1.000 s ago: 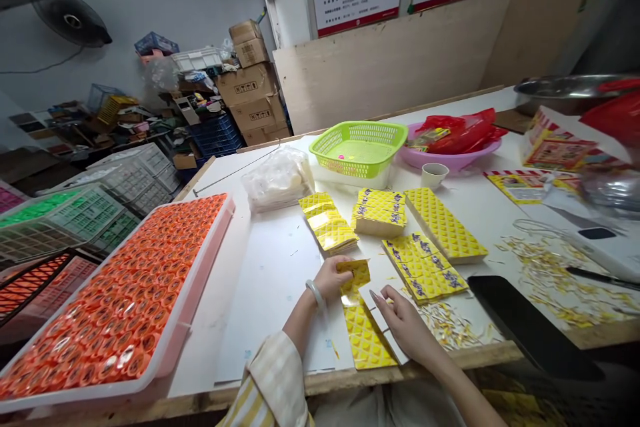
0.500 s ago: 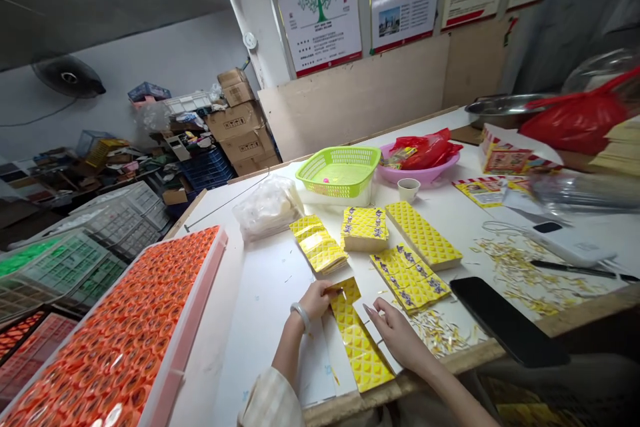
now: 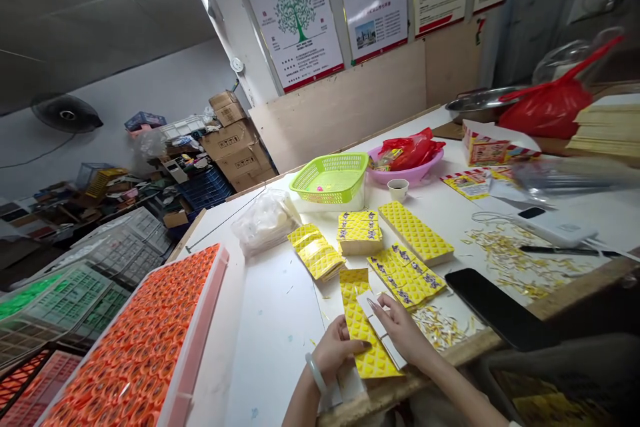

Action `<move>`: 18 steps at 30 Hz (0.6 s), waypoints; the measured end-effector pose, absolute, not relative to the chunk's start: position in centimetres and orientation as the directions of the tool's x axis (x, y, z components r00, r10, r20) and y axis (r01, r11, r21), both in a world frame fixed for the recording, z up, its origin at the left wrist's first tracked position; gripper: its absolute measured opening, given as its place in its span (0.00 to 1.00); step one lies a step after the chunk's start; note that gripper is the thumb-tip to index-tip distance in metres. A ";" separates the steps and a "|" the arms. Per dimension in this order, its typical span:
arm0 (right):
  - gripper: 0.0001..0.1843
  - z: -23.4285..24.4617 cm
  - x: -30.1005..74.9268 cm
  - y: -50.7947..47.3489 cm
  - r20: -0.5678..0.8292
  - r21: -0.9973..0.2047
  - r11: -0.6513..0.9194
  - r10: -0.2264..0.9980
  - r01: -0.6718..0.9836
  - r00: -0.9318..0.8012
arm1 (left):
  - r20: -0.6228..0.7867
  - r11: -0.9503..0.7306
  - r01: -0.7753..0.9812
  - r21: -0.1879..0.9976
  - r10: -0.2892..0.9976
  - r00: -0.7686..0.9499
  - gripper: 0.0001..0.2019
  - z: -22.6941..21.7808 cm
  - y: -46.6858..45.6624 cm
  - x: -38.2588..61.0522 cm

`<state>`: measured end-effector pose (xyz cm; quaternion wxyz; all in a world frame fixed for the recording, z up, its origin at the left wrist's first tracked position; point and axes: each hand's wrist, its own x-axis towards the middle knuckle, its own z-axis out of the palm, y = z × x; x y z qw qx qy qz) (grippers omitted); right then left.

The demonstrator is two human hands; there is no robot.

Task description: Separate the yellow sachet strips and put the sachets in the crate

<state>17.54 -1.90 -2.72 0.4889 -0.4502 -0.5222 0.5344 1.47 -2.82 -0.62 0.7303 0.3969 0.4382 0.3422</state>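
Left to right, I logged: one tray (image 3: 200,333) of orange pieces (image 3: 145,327); left hand (image 3: 334,351), gripping one yellow strip (image 3: 356,310) near the worktop's (image 3: 280,307) front edge, long axis running away, far end leaning left; one white strip (image 3: 384,341) along its right side, pinched by the right hand (image 3: 401,325); four yellow card groups (image 3: 359,221) crowding behind; one phone (image 3: 493,307).

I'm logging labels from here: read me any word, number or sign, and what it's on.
Tree poster: title ends "文化树"; rest too small or blurred.
Other posters: too small to read.
Boxes: handling symbols, no readable words.
Printed cards: purple marks too blurred to read.
Striped packet: print too blurred.
Yellow sheet, white strip: no text seen.
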 end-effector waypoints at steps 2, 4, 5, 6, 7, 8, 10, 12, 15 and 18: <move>0.22 -3.1 17.6 -1.7 0.036 -0.999 0.032 0.995 -0.039 -0.097 | -0.391 0.460 -0.145 0.876 0.854 0.344 0.27 -0.9 -3.0 1.8; 0.23 -3.5 17.6 -1.5 0.042 -0.999 0.040 0.996 -0.026 -0.081 | -0.386 0.443 -0.137 0.886 0.869 0.309 0.24 -1.0 -2.9 2.2; 0.24 -3.6 17.6 -1.4 0.043 -0.999 0.042 0.996 -0.023 -0.077 | -0.376 0.430 -0.140 0.892 0.877 0.297 0.24 -1.1 -2.8 2.3; 0.24 -3.7 17.6 -1.4 0.043 -0.999 0.041 0.996 -0.022 -0.076 | -0.366 0.419 -0.145 0.896 0.884 0.291 0.23 -1.2 -2.7 2.4; 0.24 -3.7 17.6 -1.4 0.042 -0.999 0.040 0.996 -0.021 -0.075 | -0.357 0.409 -0.148 0.901 0.890 0.285 0.24 -1.2 -2.6 2.6; 0.24 -3.7 17.5 -1.4 0.041 -0.999 0.039 0.997 -0.020 -0.073 | -0.349 0.399 -0.148 0.905 0.895 0.278 0.24 -1.3 -2.5 2.7; 0.24 -3.6 17.5 -1.4 0.040 -0.999 0.039 0.997 -0.017 -0.065 | -0.333 0.378 -0.142 0.915 0.905 0.263 0.23 -1.6 -2.5 2.8; 0.24 -3.4 17.5 -1.5 0.040 -0.999 0.040 0.998 -0.012 -0.056 | -0.310 0.346 -0.130 0.929 0.922 0.233 0.21 -2.0 -2.5 3.0; 0.24 -2.9 17.6 -1.7 0.042 -0.999 0.042 0.998 -0.005 -0.042 | -0.274 0.301 -0.119 0.946 0.941 0.201 0.19 -2.5 -2.5 3.1; 0.23 -2.3 17.7 -2.1 0.051 -0.999 0.051 0.999 0.016 -0.007 | -0.258 0.300 -0.142 0.943 0.931 0.258 0.22 -2.8 -2.7 3.0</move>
